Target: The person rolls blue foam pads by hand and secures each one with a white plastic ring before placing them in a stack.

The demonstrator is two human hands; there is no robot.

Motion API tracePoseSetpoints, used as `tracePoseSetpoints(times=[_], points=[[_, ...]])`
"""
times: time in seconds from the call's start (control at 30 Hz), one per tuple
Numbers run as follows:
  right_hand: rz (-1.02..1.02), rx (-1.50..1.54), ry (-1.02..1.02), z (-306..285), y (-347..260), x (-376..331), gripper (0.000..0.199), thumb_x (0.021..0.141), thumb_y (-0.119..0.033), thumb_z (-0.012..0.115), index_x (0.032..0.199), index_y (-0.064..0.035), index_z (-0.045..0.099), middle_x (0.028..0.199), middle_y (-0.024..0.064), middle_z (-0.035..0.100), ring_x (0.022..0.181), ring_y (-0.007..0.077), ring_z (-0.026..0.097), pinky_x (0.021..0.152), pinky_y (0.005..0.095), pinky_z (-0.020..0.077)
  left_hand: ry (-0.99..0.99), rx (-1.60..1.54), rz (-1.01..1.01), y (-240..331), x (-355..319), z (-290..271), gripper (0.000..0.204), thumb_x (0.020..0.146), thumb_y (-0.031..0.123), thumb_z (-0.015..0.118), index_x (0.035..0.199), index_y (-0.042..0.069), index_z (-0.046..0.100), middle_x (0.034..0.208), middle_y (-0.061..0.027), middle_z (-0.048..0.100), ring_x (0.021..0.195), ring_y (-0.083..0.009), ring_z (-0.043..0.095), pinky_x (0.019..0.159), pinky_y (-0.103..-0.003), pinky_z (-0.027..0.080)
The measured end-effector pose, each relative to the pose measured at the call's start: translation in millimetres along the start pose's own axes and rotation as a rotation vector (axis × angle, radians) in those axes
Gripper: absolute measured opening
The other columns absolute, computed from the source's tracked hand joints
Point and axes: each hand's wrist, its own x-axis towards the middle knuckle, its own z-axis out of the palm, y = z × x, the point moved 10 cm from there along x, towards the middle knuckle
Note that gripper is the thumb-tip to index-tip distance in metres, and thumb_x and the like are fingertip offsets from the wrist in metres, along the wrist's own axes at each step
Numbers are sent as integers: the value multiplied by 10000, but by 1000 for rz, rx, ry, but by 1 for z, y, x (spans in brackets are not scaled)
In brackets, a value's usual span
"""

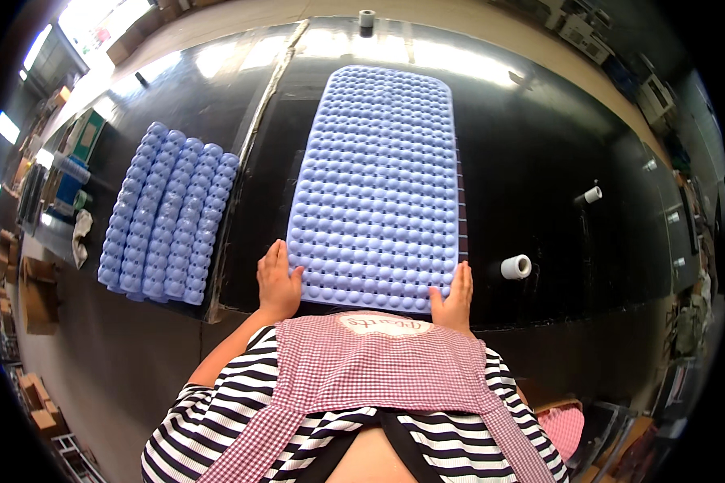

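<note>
Wide and dark, the glossy table [540,161] stretches out around our landmark, the flat blue mat [379,185], with bright light glaring off the surface beyond its far end. And what a centrepiece! Row upon row of rounded bumps, the mat lies face up, long side running away from the person, near edge right up against the checked apron [379,370].

Now to the hands! Left hand [279,286] at the mat's near left corner: open, fingers straight and together along the side edge, thumb spread in toward the bumps. Over at the near right corner, the right hand [453,304] mirrors it, open as well, fingers pointing up the edge, thumb by the bumps. Neither is closed around anything; whether any fingertips tuck beneath the mat, I cannot tell.

Left of the mat, across a pale seam [270,92], sits a ridged blue bundle [169,217] with similar bumps. Right of the mat, near its lower end, a white roll [515,266] lies on its side; a smaller roll [593,195] rests farther out that way. Beyond the mat's far end stands another white roll, the far one [366,18]. Well out to the mat's left, cardboard boxes [39,298]!
</note>
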Motion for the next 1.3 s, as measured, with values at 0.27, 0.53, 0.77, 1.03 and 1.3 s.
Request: tracePoseSetpoints(times=[0.27,0.53,0.77,1.03,1.3], points=[[216,1014,-123,-14,-9,25,781,891,54,672,1591,-4,331,1482,188,514,1291,234,564,1091,332,449,-180,-1149,-512,4,15,8,446,933,54,684,1340,-66,547,1254,-190,665,1140,-265,670,1002,-393,531],[-352,853,-24,-178,-122,34,187,937,-6,667,1109,3,742,935,39,717,787,76,631,712,218,506,-328,-1479,11,93,61,-147,313,920,-9,675,1229,-8,627,1136,-88,699,1015,-171,680,931,-323,545],[-1029,947,447,-338,-219,29,843,953,-658,603,1416,42,518,1405,231,579,1262,326,619,1066,471,505,206,-1484,814,170,110,-338,377,1007,71,618,1370,-2,553,1300,-181,653,1157,-325,671,976,-485,567],[-850,784,209,-293,-265,232,1187,876,-322,838,1673,-215,-36,1621,188,375,1502,261,314,1091,350,426,48,-1402,431,193,301,-236,526,1102,315,493,1507,-1,376,1420,-171,567,1252,-325,615,1074,-430,518],[-502,382,-27,-105,-159,174,716,853,-173,825,1485,-46,513,1510,231,528,1419,335,499,1184,403,376,-366,-914,142,84,232,-15,474,1001,110,628,1455,33,514,1328,-129,633,1093,-182,643,957,-327,508]])
